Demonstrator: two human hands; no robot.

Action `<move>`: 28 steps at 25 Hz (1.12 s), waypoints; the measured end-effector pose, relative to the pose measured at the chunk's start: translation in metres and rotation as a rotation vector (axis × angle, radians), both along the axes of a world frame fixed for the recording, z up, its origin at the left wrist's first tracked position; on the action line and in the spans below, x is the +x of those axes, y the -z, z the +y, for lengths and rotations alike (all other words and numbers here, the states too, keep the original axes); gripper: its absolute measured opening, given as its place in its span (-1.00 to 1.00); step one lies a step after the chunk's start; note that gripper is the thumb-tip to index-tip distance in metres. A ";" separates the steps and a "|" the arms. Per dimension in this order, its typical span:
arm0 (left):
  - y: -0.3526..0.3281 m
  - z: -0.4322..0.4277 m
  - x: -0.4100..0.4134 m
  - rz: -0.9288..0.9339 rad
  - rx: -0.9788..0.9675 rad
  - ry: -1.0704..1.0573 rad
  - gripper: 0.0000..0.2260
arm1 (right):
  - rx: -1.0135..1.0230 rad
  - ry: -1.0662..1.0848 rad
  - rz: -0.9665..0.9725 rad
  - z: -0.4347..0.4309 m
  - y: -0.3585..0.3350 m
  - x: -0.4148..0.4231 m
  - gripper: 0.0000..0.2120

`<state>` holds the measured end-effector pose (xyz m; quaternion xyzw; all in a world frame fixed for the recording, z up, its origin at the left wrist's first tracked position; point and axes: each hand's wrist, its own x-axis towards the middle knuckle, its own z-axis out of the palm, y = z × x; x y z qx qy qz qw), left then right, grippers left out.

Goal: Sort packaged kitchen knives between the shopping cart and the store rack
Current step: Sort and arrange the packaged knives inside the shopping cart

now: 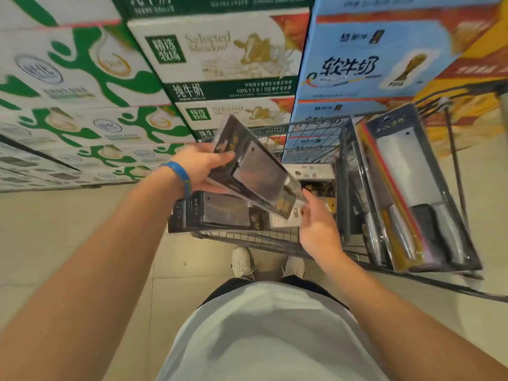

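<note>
— Head view: knife pack (255,166) where, and how held?
— Over the shopping cart (247,239), upper end gripped by left hand (200,166), fingers (222,156) curled round its edge. Long axis slanting down-right toward right hand (319,229), nearer the lower end; those fingers loosely spread, contact unclear.
— Material?
— Flat, stiff, glossy plastic over dark card; probably slippery. More packs (220,213) lying beneath.

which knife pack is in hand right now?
The tilted dark pack gripped by the left hand; the other dark pack lies flat in the cart, blue-topped ones stand at its right.
</note>
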<state>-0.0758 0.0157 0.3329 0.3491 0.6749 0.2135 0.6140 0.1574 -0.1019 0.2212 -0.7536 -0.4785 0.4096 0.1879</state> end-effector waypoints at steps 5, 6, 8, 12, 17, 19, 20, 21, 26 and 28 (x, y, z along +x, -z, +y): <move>-0.085 0.033 0.018 0.116 0.337 0.163 -0.84 | 0.265 0.025 0.175 0.036 -0.045 0.031 -0.55; -0.102 0.035 0.025 0.183 0.407 0.246 -0.82 | 0.335 0.020 0.182 0.048 -0.059 0.037 -0.50; -0.139 0.035 0.041 0.338 0.566 0.464 -0.74 | 0.374 -0.057 0.181 0.072 -0.087 0.051 -0.21; -0.209 0.022 0.084 0.330 0.880 0.611 -0.86 | 0.354 -0.212 0.080 0.089 -0.126 0.077 -0.38; -0.214 0.022 0.122 -0.339 0.970 0.169 -0.90 | 0.586 -0.053 0.455 0.052 -0.136 0.102 -0.81; -0.174 0.032 0.145 -0.187 0.908 0.100 -0.85 | 0.640 0.100 0.329 0.050 -0.147 0.121 -0.74; -0.145 0.033 0.157 -0.105 0.811 0.110 -0.84 | 0.659 0.149 0.240 0.051 -0.150 0.136 -0.72; -0.113 0.031 0.169 -0.065 0.689 0.152 -0.82 | 0.679 0.177 0.156 0.050 -0.154 0.153 -0.72; 0.032 -0.028 0.217 0.439 0.058 0.750 -0.42 | 0.687 0.346 -0.137 0.023 -0.155 0.219 -0.84; 0.069 -0.052 0.230 0.424 -0.121 0.893 -0.43 | 0.594 0.391 -0.232 0.014 -0.146 0.231 -0.77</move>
